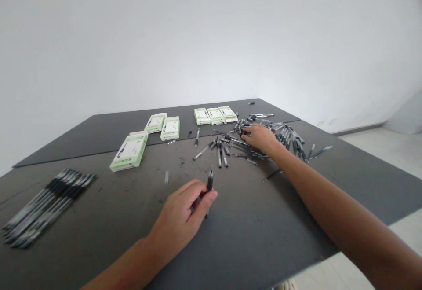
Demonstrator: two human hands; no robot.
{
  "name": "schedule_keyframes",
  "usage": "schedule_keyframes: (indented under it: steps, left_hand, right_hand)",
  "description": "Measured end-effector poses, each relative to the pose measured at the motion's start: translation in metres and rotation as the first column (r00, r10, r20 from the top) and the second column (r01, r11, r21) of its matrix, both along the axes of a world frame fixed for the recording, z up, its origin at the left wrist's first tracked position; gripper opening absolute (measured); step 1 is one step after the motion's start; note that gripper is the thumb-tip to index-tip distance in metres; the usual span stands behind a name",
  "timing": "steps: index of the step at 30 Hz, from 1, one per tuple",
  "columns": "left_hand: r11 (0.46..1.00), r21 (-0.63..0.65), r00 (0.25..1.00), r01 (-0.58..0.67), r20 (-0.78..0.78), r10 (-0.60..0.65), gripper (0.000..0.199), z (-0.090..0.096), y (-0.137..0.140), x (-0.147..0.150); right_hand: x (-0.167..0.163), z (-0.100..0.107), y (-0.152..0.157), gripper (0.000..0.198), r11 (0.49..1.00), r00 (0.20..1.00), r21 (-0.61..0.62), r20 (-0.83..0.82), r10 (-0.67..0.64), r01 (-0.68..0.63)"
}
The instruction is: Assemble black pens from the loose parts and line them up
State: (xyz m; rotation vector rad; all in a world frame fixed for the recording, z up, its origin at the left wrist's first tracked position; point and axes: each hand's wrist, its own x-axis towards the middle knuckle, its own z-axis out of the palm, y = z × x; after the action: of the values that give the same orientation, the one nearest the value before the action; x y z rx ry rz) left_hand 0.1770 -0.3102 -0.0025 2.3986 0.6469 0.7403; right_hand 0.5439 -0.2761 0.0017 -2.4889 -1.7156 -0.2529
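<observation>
Near the table's front, my left hand (184, 206) is closed around a black gel pen (210, 181). The pen stands nearly upright with its bare tip pointing up, and my fingers hide its middle. Further off to the right, my right hand (260, 137) reaches into a loose heap of pens and pen parts (290, 140). Its fingers are bent and pressed together among the dark pieces; what they grip, if anything, I cannot make out. Two pens (220, 154) lie side by side just left of the heap.
A neat row of pens (49, 206) lies at the left on the dark table (250, 237). Green-and-white boxes stand behind: one large box (129, 151), two more (169, 128) beyond it, and three together (215, 115) at the back. A clear cap (166, 177) lies mid-table.
</observation>
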Motion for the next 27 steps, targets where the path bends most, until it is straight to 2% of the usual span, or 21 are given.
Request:
schedule_keyframes:
  steps: [12,27]
  left_hand:
    - [1.000,0.024,1.000,-0.006,0.011,0.006,0.031,0.0015,-0.0004,0.0006]
    - [1.000,0.016,1.000,-0.004,0.020,0.003,0.030,0.0010,-0.0014,0.0002]
  right_hand:
    - [0.0027,0.0000,0.0017,0.042,1.000,1.000,0.019,-0.016,0.021,-0.020]
    - [-0.0006,0.0025,0.0028,0.042,0.998,0.998,-0.039,-0.014,0.056,-0.057]
